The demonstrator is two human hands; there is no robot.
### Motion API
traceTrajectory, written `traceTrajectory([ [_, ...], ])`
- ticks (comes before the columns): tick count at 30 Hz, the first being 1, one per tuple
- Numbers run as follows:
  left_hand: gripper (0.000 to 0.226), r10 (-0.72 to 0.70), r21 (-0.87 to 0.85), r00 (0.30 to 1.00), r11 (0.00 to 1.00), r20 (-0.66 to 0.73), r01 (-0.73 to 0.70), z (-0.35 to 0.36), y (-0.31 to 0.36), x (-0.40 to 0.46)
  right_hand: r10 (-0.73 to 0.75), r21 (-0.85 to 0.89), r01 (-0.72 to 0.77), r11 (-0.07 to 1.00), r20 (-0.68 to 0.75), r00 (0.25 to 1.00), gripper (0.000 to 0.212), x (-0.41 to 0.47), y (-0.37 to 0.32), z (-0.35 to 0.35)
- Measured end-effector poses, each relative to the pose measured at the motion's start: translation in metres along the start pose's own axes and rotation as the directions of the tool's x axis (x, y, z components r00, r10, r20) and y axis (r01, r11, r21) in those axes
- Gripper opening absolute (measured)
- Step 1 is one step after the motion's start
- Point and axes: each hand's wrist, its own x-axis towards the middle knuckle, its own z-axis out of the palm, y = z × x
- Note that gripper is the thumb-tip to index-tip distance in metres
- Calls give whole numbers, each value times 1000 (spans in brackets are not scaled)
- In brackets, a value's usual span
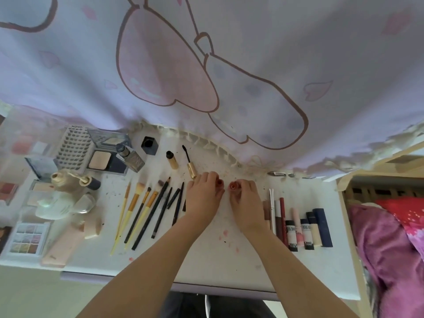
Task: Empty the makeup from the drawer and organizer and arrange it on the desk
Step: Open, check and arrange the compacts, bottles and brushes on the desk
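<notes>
Both hands are at the middle of the white desk (206, 255). My left hand (203, 195) curls its fingers round a small dark red item (219, 182). My right hand (245, 196) pinches a small orange-red round item (234, 186) right beside it. What the two items are is hard to tell. A row of makeup brushes and pencils (146, 210) lies to the left of my left hand. Lipsticks and tubes (298, 228) lie in a row to the right of my right hand. A gold mascara tube (172, 159) and its wand (190, 161) lie behind my hands.
Compacts, a powder palette (101, 157), a foundation bottle (129, 157), an eyeshadow palette (27, 237) and cream bottles crowd the desk's left side. A black square cap (149, 144) stands at the back. A printed curtain (206, 65) hangs behind. A bed with pink bedding (390, 237) is right.
</notes>
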Motion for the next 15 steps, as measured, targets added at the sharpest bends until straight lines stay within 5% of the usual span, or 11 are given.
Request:
traceTrajectory([
  [9, 46, -81, 108, 995, 991, 60, 74, -2, 3, -7, 51, -38, -47, 998, 110, 993, 45, -2, -3, -18],
  [12, 34, -140, -47, 989, 989, -41, 138, -16, 9, -34, 6, -61, 1, 998, 126, 992, 35, -7, 8, -53],
  [15, 18, -23, -132, 997, 991, 75, 33, -8, 28, -65, -45, -225, 91, 970, 201, 979, 31, -3, 22, -87],
])
